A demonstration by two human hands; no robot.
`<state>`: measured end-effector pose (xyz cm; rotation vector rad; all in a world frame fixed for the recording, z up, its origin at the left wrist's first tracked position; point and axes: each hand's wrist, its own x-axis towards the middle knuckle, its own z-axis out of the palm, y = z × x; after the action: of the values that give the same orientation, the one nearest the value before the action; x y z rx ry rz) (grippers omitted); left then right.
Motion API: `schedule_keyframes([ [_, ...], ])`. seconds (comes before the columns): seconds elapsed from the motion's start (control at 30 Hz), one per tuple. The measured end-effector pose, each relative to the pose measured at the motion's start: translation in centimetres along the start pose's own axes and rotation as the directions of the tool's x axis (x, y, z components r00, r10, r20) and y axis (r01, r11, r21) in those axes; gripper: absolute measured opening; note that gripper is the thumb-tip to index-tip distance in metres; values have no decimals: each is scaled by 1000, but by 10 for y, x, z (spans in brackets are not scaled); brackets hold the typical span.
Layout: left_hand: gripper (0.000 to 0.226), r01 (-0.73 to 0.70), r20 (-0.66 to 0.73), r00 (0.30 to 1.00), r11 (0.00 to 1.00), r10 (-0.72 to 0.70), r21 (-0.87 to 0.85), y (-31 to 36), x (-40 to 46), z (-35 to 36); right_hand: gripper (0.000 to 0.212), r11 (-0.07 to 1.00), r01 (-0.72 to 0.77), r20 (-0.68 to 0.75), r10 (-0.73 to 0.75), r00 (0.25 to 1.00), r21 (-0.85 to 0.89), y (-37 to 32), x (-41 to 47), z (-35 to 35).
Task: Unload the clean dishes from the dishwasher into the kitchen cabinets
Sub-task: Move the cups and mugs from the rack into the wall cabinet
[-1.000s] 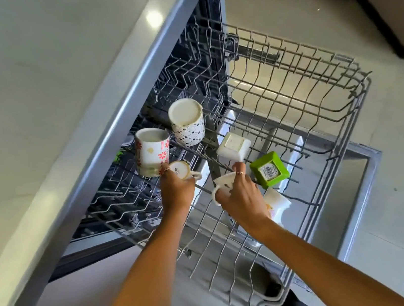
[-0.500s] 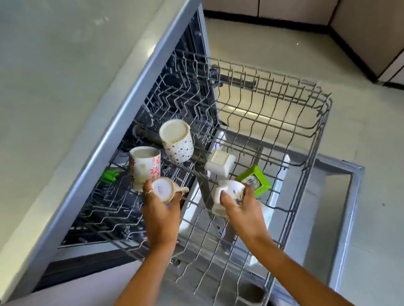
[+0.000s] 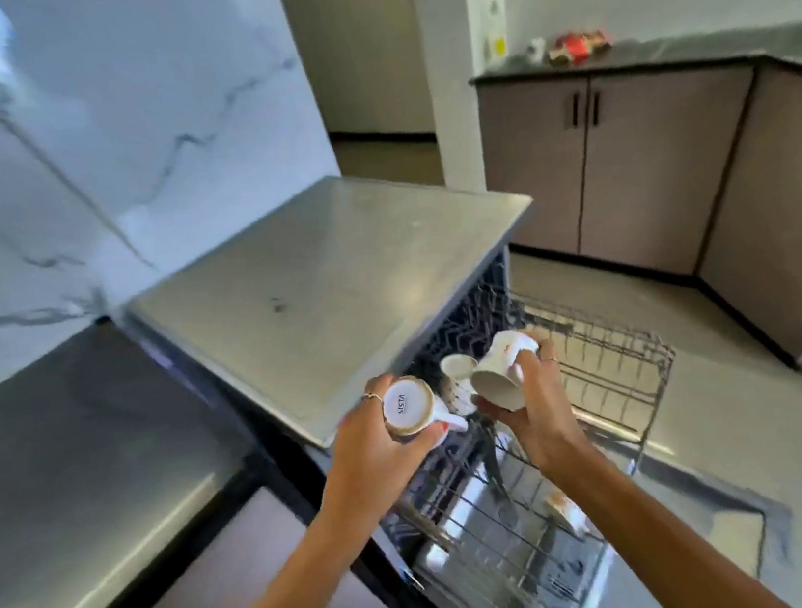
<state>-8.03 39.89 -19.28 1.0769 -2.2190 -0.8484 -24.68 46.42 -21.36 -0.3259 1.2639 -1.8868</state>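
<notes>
Above the pulled-out upper rack (image 3: 600,379) of the open dishwasher, I now have a cup in each hand. My left hand (image 3: 372,447) is curled round a small gold-rimmed cup (image 3: 411,408), its printed base turned up toward the camera and its handle pointing right. My right hand (image 3: 531,404) grips a larger white mug (image 3: 501,372) lying on its side, mouth toward me, a trace of red pattern on its wall.

Half a second ago both hands were low in the rack, still among the dishes; since then they have risen clear of the wires and my view has swung up from the rack to the room. I judge the picking step done for these two pieces and the carry about to start.

Between the hands, a dotted cup (image 3: 458,380) is still standing in the rack, and a pale dish (image 3: 567,512) with an orange mark lies in the near part, so the unloading is far from over.

To the left runs a grey countertop (image 3: 334,282) over the dishwasher, with a marbled wall behind. On the far right stand the brown lower cabinets (image 3: 627,169), doors closed, well apart from the hands. One hand will need freeing to open a door.
</notes>
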Motion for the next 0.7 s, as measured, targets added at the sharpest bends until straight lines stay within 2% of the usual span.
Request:
schedule_keyframes([
  [0.07, 46, -19, -71, 997, 1000, 18, -6, 17, -11, -49, 24, 995, -37, 88, 29, 996, 93, -19, -15, 44],
  [0.17, 38, 16, -202, 979, 994, -38, -105, 30, -29, -122, 27, 976, -119, 221, 78, 972, 180, -34, -37, 106],
  [0.23, 38, 44, -302, 947, 976, -109, -214, 35, -43, -177, 20, 975, -133, 329, 68, 942, 180, -43, -61, 151],
  [0.3, 46, 52, -398, 901, 953, -174, -299, 40, -59, -234, 23, 971, -150, 435, 57, 898, 184, -51, -90, 195],
  [0.37, 48, 31, -465, 863, 938, -199, -345, 49, -71, -284, 32, 974, -166, 515, 65, 855, 154, -60, -117, 231],
  [0.43, 47, 5, -533, 823, 940, -198, -342, 57, -86, -333, 31, 980, -167, 590, 72, 804, 107, -73, -145, 268],
  [0.5, 48, -20, -599, 782, 953, -174, -302, 64, -99, -377, 21, 990, -130, 664, 57, 745, 61, -86, -169, 306],
  [0.57, 50, -40, -668, 727, 961, -161, -275, 70, -108, -414, 20, 997, -69, 703, 32, 711, 24, -97, -188, 341],
  [0.7, 28, -120, -744, 661, 966, -95, -229, 75, -118, -475, 26, 997, 76, 766, -47, 641, -3, -118, -212, 404],
])
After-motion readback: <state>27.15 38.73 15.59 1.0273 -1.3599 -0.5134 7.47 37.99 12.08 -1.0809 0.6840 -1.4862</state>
